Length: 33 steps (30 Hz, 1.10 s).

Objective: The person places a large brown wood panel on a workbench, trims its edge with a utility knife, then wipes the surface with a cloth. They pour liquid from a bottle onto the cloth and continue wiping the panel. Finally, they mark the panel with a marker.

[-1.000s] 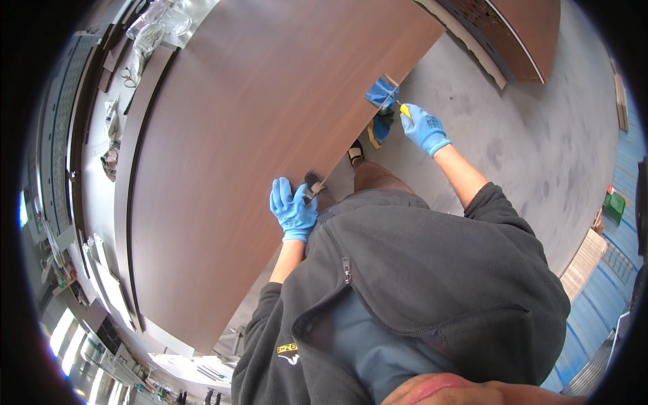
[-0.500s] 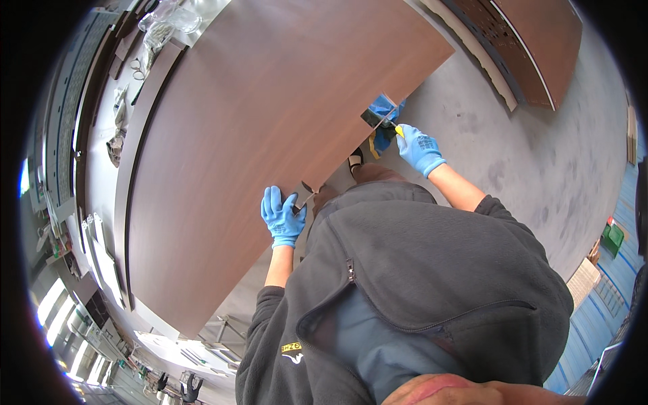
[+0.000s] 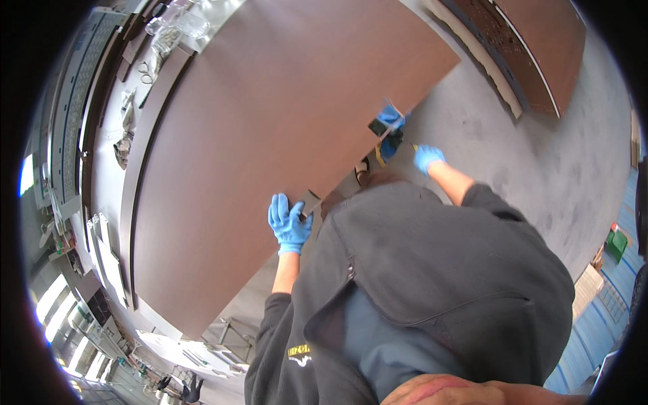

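Right hand (image 3: 428, 158) drawn away between four and five o'clock from the cutout (image 3: 378, 127) in the brown panel (image 3: 290, 101), its yellow-handled tool (image 3: 415, 147), earlier reaching across the cutout's outer edge, now clear of it

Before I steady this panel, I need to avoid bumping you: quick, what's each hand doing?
Left hand: open, resting on the brown panel.
Right hand: closed, holding a yellow-handled tool.

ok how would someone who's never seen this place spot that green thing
From the broad brown panel, go right across the grey floor to the blue-striped surface at the picture's right rim. There, pictured above a tan board, is the green thing, bright green where its neighbours are blue and tan.
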Each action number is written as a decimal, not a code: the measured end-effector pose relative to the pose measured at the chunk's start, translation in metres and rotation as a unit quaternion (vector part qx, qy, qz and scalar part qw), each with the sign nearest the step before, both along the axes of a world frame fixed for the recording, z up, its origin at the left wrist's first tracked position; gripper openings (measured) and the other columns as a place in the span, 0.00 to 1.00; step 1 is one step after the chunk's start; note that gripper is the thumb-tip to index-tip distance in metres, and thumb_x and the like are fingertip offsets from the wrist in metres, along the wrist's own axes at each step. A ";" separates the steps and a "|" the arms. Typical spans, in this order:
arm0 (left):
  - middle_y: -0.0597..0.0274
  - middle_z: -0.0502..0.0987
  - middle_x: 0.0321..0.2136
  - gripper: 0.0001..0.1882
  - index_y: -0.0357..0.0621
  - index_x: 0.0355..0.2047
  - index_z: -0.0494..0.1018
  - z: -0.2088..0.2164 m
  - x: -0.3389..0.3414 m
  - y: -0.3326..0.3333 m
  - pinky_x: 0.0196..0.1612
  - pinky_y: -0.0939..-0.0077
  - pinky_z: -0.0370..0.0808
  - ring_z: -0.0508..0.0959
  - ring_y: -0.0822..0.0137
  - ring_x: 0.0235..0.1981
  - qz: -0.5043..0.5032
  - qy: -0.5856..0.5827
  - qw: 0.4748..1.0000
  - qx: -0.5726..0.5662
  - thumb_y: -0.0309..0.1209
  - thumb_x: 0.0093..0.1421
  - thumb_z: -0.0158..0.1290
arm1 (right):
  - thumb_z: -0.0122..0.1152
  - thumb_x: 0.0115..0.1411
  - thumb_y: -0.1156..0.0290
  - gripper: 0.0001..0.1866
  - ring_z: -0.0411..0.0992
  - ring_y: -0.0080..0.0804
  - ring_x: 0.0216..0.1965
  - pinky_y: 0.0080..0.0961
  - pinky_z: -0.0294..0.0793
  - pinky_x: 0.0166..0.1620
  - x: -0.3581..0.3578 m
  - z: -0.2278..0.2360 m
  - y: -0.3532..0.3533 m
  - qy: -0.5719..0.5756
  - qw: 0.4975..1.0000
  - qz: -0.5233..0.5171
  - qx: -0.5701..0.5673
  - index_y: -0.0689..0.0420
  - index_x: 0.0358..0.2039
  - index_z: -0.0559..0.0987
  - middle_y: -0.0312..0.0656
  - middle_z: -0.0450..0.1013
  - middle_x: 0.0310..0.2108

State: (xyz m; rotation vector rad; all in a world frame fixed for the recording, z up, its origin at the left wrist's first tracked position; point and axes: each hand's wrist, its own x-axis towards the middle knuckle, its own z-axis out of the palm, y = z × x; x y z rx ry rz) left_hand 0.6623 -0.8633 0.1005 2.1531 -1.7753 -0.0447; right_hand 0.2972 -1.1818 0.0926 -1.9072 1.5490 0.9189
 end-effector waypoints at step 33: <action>0.45 0.71 0.71 0.49 0.34 0.68 0.69 0.000 0.098 0.159 0.70 0.42 0.72 0.74 0.41 0.68 0.877 0.235 0.379 -0.179 0.66 0.65 0.63 | 0.68 0.71 0.63 0.12 0.83 0.28 0.27 0.28 0.82 0.37 0.054 0.042 0.041 -0.317 0.947 -0.024 0.048 0.58 0.43 0.81 0.39 0.84 0.29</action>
